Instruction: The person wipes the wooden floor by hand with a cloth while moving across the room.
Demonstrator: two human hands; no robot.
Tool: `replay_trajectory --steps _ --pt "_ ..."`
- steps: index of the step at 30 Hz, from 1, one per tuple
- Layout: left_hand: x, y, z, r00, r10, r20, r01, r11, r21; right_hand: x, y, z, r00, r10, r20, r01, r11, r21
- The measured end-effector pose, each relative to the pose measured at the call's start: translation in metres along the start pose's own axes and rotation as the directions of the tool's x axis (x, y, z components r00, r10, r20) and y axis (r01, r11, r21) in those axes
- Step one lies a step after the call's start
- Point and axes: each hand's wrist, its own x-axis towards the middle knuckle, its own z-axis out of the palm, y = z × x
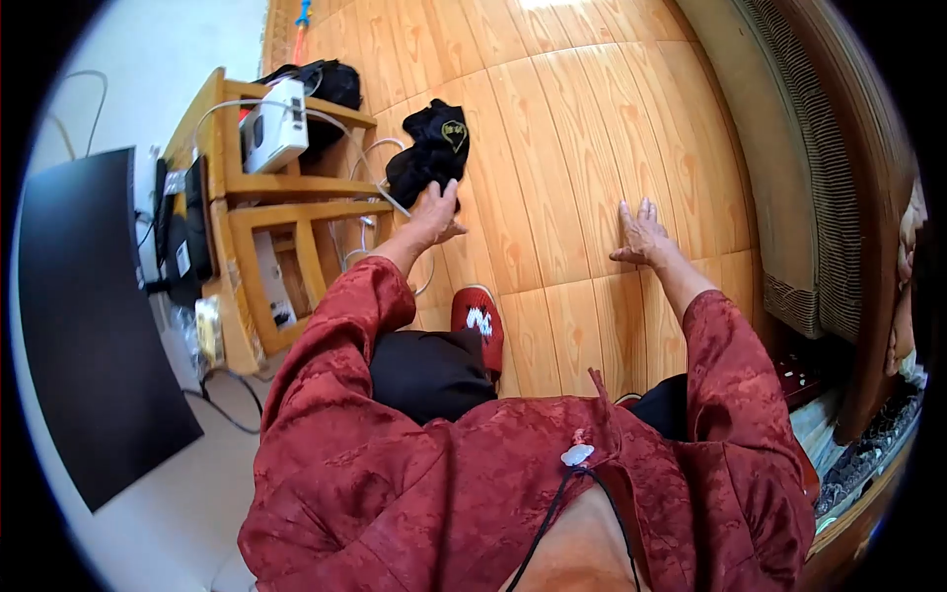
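My left hand [434,214] reaches forward with its fingers apart, at the near edge of a crumpled black cloth item [430,148] that carries a yellow heart-shaped emblem. I cannot tell whether the fingertips touch it. The cloth lies on the wood-patterned floor [552,178] beside a wooden stand. Over to the right, my right hand [643,237] is held out above the floor, fingers extended and nothing in it. Both arms wear dark red patterned sleeves.
A wooden stand [286,187] at left bears a white box-shaped device [276,126], with white cables hanging down near the cloth. A black bag [330,83] lies behind it. A large black screen [99,326] stands far left. A sofa [760,148] borders the right. My red shoe [477,326] is below.
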Motion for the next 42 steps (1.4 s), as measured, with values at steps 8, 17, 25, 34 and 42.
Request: replay_trajectory --steps 8,17,25,34,42 --pt "0.112 -0.02 -0.044 0.996 -0.078 0.037 0.055 0.907 0.418 0.011 -0.027 0.0 0.988 0.153 0.021 -0.153 0.988 0.017" --pt "0.127 -0.03 -0.041 0.995 -0.029 0.092 0.007 0.973 0.232 0.009 -0.033 -0.014 0.976 0.186 0.117 -0.193 0.98 0.053" --pt "0.13 -0.036 -0.041 0.996 -0.005 0.093 -0.009 0.989 0.149 0.023 -0.053 -0.035 0.91 0.323 0.26 -0.351 0.934 0.066" --pt "0.151 -0.076 -0.018 0.974 0.207 -0.096 -0.186 0.963 0.193 0.056 -0.096 -0.04 0.815 0.468 0.342 -0.522 0.849 0.082" --pt "0.158 -0.07 -0.052 0.985 0.172 -0.026 -0.167 0.977 0.133 0.072 -0.072 -0.006 0.862 0.386 0.327 -0.417 0.909 0.027"
